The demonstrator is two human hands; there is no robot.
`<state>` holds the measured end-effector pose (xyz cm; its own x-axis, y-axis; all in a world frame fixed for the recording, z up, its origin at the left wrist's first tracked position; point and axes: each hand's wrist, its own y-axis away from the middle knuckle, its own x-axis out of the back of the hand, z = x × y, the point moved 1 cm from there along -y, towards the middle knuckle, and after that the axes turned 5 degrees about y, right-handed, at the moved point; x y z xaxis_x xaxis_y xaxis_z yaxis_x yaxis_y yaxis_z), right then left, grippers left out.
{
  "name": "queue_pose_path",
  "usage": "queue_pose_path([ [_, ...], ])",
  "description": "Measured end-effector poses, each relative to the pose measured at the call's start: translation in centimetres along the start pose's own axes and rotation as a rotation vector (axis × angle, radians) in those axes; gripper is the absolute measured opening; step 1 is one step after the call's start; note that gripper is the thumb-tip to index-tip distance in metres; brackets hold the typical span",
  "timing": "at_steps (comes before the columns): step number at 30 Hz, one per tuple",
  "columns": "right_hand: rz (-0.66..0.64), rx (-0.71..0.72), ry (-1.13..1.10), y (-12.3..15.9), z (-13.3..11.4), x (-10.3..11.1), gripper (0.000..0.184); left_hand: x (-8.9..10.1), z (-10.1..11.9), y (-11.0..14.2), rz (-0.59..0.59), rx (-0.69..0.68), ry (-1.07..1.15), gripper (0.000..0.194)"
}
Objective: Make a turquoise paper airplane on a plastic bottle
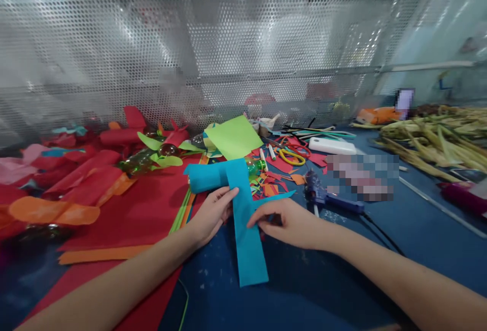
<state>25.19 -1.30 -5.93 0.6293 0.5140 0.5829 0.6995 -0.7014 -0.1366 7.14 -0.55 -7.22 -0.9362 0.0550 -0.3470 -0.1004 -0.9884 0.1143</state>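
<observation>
A plastic bottle wrapped in blue sheet [207, 176] lies on its side, its green neck [255, 166] pointing right. Across its near side hangs a flat blue strip [249, 255], reaching down toward me. My left hand [213, 214] is closed on the strip's left edge, thumb on top, close under the bottle. On the strip's right edge my right hand [289, 222] is curled, with the index fingertip resting on the blue surface. A thin pointed blue offcut [277, 197] shows just above my right hand. The undersides of my fingers are hidden.
A blue glue gun [338, 200] with a cord lies to the right, beside scissors with yellow handles [292, 157] and colourful scraps [272, 186]. Red sheets [140, 209] and red bottle planes [125, 135] cover the left. Dried husks [449, 138] lie far right; a perforated metal screen [228, 57] stands behind.
</observation>
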Motion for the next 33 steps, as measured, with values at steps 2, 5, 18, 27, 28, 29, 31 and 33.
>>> queue_pose_path([
  [2,-0.020,-0.011,-0.030,0.0,0.0,0.0,0.029,0.0,0.0,0.0,-0.014,-0.006,-0.036,0.030],
  [5,-0.022,-0.004,-0.038,0.1,-0.1,0.1,0.024,0.0,-0.1,0.1,-0.045,-0.012,-0.103,0.030],
  [18,0.074,-0.050,0.038,-0.5,1.1,0.4,0.032,0.3,-0.2,0.1,-0.167,-0.125,-0.441,0.038],
  [27,0.136,-0.097,0.027,-0.4,1.4,0.5,0.031,0.3,-0.7,0.6,-0.248,-0.150,-0.507,0.033],
  [28,0.159,-0.105,0.038,-0.4,1.5,0.6,0.030,0.2,-0.8,0.6,-0.262,-0.142,-0.511,0.031],
  [29,0.188,-0.112,0.052,-0.5,1.6,0.9,0.029,0.2,-0.8,0.7,-0.275,-0.135,-0.517,0.030],
  [31,0.257,-0.130,0.080,-0.6,2.0,1.3,0.024,0.2,-0.9,0.7,-0.288,-0.126,-0.540,0.027],
  [33,0.309,-0.133,0.092,-0.8,2.4,1.6,0.023,0.3,-1.0,0.7,-0.286,-0.124,-0.564,0.027],
])
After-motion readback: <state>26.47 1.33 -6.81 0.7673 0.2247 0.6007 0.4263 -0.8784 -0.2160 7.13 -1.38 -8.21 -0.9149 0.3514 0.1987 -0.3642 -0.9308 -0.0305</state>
